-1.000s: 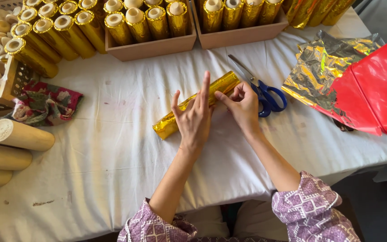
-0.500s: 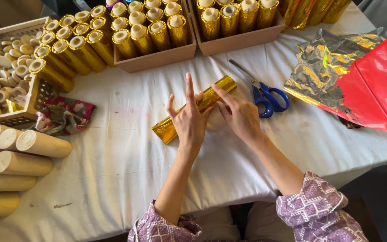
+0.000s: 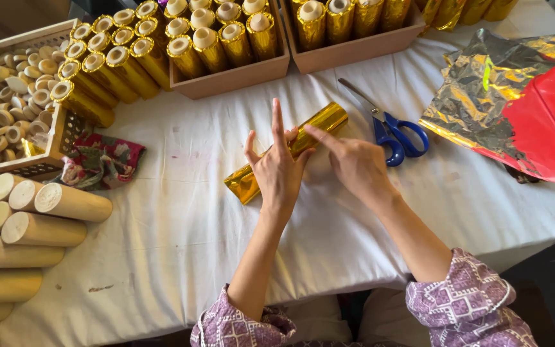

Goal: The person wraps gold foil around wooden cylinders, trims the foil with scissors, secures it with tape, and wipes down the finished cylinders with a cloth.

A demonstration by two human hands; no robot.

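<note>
Head view of a white-covered table (image 3: 181,218). A gold foil-wrapped tube (image 3: 290,151) lies diagonally near the table's middle, under both hands. The left hand (image 3: 277,170) rests flat on its centre with fingers spread and extended, pressing rather than gripping; the right hand (image 3: 354,166) presses its extended fingertips onto the foil just beside the left, its other fingers loosely curled. Blue-handled scissors (image 3: 393,132) lie just right of the tube. Sheets of gold and red foil (image 3: 515,103) lie further right. Behind stand cardboard boxes (image 3: 239,76) of wrapped tubes; at left, bare cardboard tubes (image 3: 65,202), a patterned cloth (image 3: 101,160) and a crate of round caps (image 3: 14,71).
</note>
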